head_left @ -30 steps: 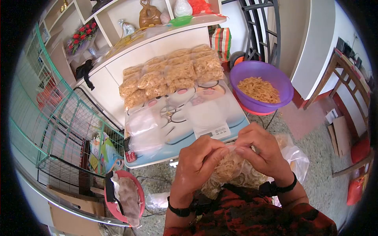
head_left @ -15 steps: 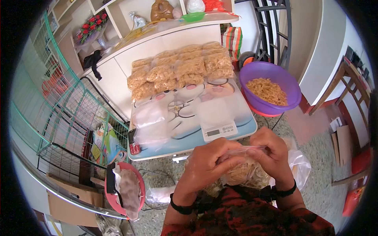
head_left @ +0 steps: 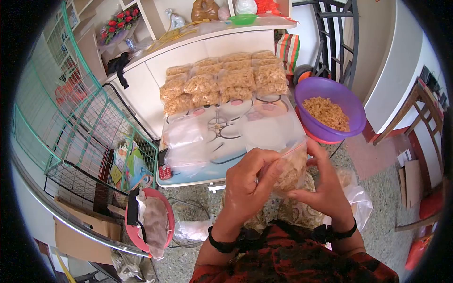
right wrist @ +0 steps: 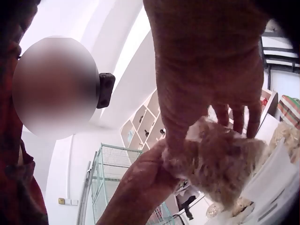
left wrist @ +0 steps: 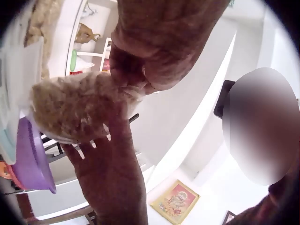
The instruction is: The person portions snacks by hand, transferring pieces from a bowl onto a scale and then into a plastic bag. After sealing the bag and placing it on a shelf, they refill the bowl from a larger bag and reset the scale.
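A clear zip bag of tan shreds [head_left: 290, 172] hangs between the two hands, over the lap and in front of the table. My left hand [head_left: 252, 181] pinches the bag's upper edge between thumb and fingers. My right hand [head_left: 325, 181] holds the bag's right side, its thumb low on the near face and the fingers round the far side. The left wrist view has the filled bag [left wrist: 72, 108] bulging, with the right hand [left wrist: 110, 173] behind it. Tan shreds [right wrist: 220, 164] press against the plastic in the right wrist view.
Several filled bags [head_left: 236, 78] are stacked along the table's back. Flat bags [head_left: 186, 141] lie at the table's left by a red-keyed phone [head_left: 164, 172]. A scale with a white plate [head_left: 266, 134] stands at the right. A purple basin [head_left: 306, 113] holds loose shreds beyond it.
The hands have parted from the bag's top edge. The right hand has shifted to the bag's side, and the bag has turned and risen into clearer view.
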A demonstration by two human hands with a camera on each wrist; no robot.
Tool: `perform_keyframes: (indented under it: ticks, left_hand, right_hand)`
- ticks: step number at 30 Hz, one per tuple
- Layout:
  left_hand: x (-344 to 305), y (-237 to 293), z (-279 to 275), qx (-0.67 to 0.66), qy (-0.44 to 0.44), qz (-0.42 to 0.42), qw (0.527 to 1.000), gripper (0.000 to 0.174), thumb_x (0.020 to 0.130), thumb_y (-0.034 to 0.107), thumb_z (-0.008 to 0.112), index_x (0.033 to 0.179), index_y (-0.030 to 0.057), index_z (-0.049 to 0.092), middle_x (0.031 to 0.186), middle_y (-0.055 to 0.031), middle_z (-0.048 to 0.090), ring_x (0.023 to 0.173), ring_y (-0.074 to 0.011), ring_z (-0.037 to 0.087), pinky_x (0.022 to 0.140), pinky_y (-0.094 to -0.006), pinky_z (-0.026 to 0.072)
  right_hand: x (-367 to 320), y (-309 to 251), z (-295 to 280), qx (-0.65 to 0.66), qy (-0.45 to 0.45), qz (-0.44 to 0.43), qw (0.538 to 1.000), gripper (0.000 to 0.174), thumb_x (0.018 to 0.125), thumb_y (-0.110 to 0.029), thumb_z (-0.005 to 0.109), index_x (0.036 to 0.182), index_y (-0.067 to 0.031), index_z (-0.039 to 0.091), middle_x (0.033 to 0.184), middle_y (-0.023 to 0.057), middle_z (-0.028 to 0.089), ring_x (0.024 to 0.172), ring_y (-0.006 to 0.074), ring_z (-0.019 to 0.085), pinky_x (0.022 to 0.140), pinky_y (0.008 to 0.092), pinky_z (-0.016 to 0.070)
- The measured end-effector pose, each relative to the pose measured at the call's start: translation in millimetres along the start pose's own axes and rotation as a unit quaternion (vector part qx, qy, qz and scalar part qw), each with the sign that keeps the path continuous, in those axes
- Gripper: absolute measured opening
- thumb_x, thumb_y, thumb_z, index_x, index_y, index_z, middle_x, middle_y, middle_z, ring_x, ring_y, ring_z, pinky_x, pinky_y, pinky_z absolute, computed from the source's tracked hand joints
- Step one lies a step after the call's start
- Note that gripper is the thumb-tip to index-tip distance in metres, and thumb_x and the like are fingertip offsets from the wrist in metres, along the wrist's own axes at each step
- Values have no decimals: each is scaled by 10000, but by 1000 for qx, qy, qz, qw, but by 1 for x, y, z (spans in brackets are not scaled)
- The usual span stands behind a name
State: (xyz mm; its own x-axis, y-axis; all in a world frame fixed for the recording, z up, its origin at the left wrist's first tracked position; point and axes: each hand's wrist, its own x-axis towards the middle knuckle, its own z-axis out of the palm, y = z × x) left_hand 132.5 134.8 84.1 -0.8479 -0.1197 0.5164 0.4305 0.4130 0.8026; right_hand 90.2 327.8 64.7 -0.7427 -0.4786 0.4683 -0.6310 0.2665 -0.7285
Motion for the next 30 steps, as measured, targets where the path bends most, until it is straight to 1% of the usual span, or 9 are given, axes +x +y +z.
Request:
perform_keyframes:
  ticks: [2, 5, 10, 13, 16, 19, 21, 28, 30]
  left_hand:
    - [1, 0, 3, -10, 15, 14, 1000, 96, 888, 97, 659, 955, 31, 639, 761, -72, 596, 611, -130, 540, 559, -261, 428]
    - [2, 0, 6, -46, 32, 8, 998, 93, 887, 94, 662, 949, 29, 640, 744, -59, 579, 613, -110, 525, 562, -250, 423]
    - [6, -6, 4, -80, 2, 22, 997, 158, 884, 89, 665, 1026, 27, 635, 768, -27, 537, 655, -81, 508, 589, -227, 422]
    - [11, 2, 4, -274, -10, 19, 962, 303, 886, 105, 662, 1164, 18, 581, 852, -9, 527, 717, -74, 506, 627, -214, 424]
    - [16, 2, 4, -350, 27, 27, 936, 485, 929, 365, 599, 1213, -20, 516, 848, -35, 533, 670, -102, 524, 584, -225, 440]
    - [22, -14, -6, -296, 63, -30, 953, 534, 935, 441, 558, 1209, -16, 516, 817, -25, 519, 629, -109, 509, 553, -231, 436]
    - [25, -40, -13, -254, 85, -60, 962, 438, 968, 370, 532, 1183, -12, 537, 775, -12, 505, 599, -90, 476, 529, -227, 402]
    - [20, -164, -34, -71, 135, -220, 963, 250, 967, 223, 555, 1090, 9, 597, 684, 29, 493, 591, -69, 458, 528, -221, 376]
    - [17, -185, -36, 13, 132, -236, 963, 234, 955, 225, 577, 1059, 19, 615, 702, 18, 528, 610, -77, 487, 553, -227, 402]
  right_hand:
    - [-2, 4, 12, -31, -19, 39, 999, 1002, 678, -272, 855, 1445, 3, 272, 1382, 208, 412, 1287, 310, 422, 1000, 378, 414]
    - [0, 5, 21, -6, -8, 44, 999, 983, 676, -251, 849, 1427, 12, 272, 1336, 206, 457, 1261, 329, 458, 1022, 391, 403]
    - [12, 8, 15, 107, 3, 51, 993, 868, 672, -220, 828, 1364, 4, 354, 1275, 153, 523, 1195, 250, 523, 1008, 369, 419]
    - [22, 9, 0, 153, -2, 64, 986, 870, 664, -222, 836, 1366, -4, 372, 1292, 117, 522, 1200, 206, 516, 1012, 356, 418]
    - [36, 13, -18, 250, 11, 104, 963, 914, 663, -226, 844, 1402, -11, 350, 1332, 93, 501, 1215, 195, 506, 1026, 351, 411]
    - [50, 35, -41, 270, 27, 133, 953, 946, 681, -250, 834, 1438, -17, 316, 1347, 81, 499, 1206, 203, 521, 1043, 361, 408]
    - [64, 50, -56, 269, 37, 135, 953, 890, 708, -251, 812, 1425, -20, 338, 1324, 90, 524, 1196, 213, 536, 1037, 379, 421]
    - [150, 96, -100, 502, 61, 130, 853, 607, 897, -363, 626, 1369, -43, 416, 1291, 147, 561, 1168, 246, 575, 1010, 422, 460]
    - [175, 108, -100, 451, 54, 139, 880, 586, 905, -359, 620, 1356, -39, 427, 1281, 142, 567, 1161, 241, 580, 1006, 420, 463]
